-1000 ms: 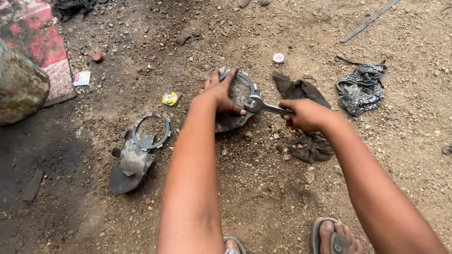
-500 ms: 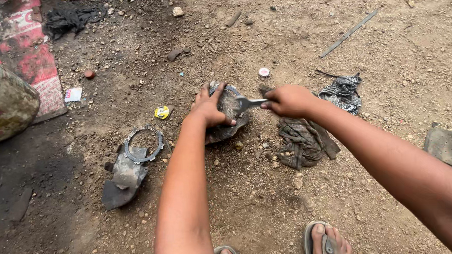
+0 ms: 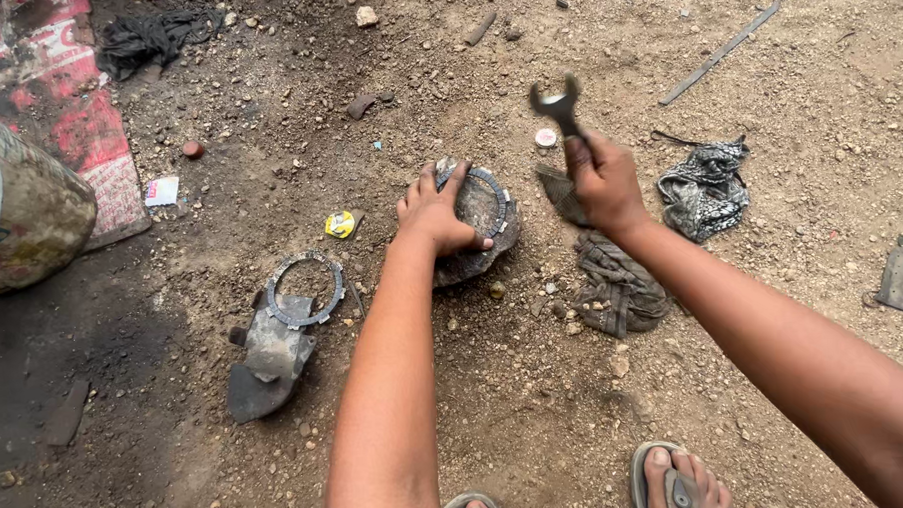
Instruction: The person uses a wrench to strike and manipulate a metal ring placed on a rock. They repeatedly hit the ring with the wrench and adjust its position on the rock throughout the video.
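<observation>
My left hand (image 3: 432, 210) presses down on a round, dirty metal part with a toothed ring (image 3: 483, 215) lying on the dirt ground. My right hand (image 3: 601, 179) grips an open-ended spanner (image 3: 557, 107), raised upright above the ground to the right of the round part, its jaw pointing up. The spanner is apart from the part.
A loose toothed ring (image 3: 305, 289) rests on a grey metal piece (image 3: 266, 357) to the left. Dark rags (image 3: 613, 283) and a patterned cloth (image 3: 704, 183) lie right of my hands. A sack (image 3: 20, 209), a yellow scrap (image 3: 340, 224), a thin metal strip (image 3: 722, 52) and my sandalled foot (image 3: 680, 481) are in view.
My right hand has lifted the spanner off the round part and now holds it upright. My left hand stays on the part.
</observation>
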